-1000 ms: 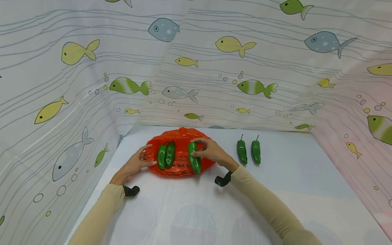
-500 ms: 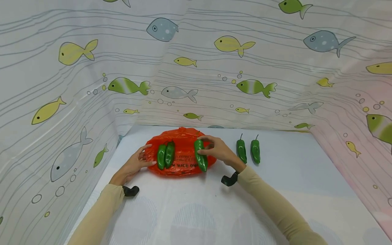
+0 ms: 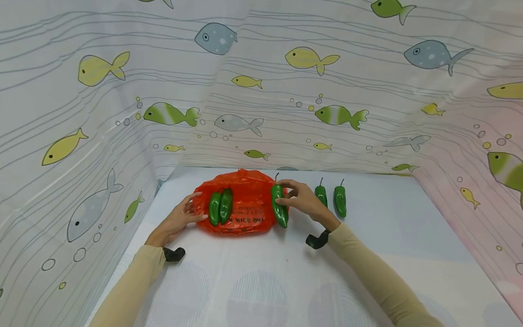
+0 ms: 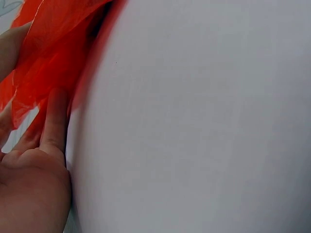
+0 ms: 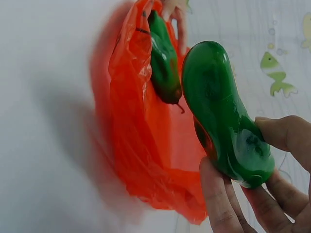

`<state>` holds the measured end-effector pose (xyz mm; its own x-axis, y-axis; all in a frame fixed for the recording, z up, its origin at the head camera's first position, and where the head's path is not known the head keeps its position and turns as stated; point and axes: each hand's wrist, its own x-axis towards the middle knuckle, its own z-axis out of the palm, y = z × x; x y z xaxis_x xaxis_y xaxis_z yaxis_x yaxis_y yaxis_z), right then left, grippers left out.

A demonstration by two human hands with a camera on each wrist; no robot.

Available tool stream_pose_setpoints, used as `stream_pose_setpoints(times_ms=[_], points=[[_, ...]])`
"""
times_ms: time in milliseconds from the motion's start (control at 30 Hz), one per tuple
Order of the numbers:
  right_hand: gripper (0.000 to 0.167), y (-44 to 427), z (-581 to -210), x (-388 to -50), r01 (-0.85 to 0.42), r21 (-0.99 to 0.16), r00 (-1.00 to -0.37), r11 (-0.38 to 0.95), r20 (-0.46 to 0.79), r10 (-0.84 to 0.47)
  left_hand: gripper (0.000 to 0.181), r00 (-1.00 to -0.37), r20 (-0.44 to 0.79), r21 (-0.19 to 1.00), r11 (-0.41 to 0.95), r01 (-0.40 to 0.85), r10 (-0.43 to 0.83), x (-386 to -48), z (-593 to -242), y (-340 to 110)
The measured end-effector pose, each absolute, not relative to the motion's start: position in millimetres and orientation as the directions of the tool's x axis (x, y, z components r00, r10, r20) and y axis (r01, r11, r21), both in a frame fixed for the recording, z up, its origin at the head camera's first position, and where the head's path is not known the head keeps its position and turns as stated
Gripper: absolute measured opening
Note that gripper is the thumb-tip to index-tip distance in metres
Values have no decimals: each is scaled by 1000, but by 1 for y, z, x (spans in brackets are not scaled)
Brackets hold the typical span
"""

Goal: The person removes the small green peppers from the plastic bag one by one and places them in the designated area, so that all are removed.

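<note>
A red plastic bag point(image 3: 248, 200) lies at the back of the table with its mouth spread wide. My left hand point(image 3: 180, 218) holds its left rim; the left wrist view shows fingers point(image 4: 56, 119) against the thin plastic. Two glossy green chili peppers point(image 3: 226, 206) rest side by side in the left part of the bag. Over the bag's right edge, my right hand point(image 3: 302, 200) pinches another green chili pepper point(image 3: 279, 206) between thumb and fingers, stem pointing away. The right wrist view has this chili pepper point(image 5: 223, 111) large in front, raised above the bag's rim.
To the right of the bag, two more green chili peppers with stems lie on the white table: a nearer one point(image 3: 320, 193) partly hidden by my right hand, and another point(image 3: 340, 202). A fish-patterned curtain point(image 3: 261, 113) surrounds the table at the back and sides.
My right hand has carried its chili pepper rightward, from above the middle of the bag to its right edge. My left hand stays at the bag's left rim.
</note>
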<state>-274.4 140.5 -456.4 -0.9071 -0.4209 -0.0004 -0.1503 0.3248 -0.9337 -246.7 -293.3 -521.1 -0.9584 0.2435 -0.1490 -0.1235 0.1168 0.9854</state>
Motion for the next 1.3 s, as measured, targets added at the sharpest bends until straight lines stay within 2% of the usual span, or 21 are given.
stream_pose_setpoints(times_ms=[167,867,1100,1300], points=[[54,155,-458,-274,-165,-929,-916,331,20,-401,94,-957,-159,984,119,-133,242,-247,-521,-293],[62,209,-457,-270,-122,-891,-961,437,-5,-278,94,-958,-145,987,110,-121,247,-247,-520,-293],[62,229,-457,-269,-91,-914,-969,395,-11,-248,94,-958,-144,987,106,-121,246,-247,-520,-293],[64,247,-458,-267,-69,-910,-977,409,-21,-212,94,-958,-150,986,104,-128,244,-247,-520,-293]])
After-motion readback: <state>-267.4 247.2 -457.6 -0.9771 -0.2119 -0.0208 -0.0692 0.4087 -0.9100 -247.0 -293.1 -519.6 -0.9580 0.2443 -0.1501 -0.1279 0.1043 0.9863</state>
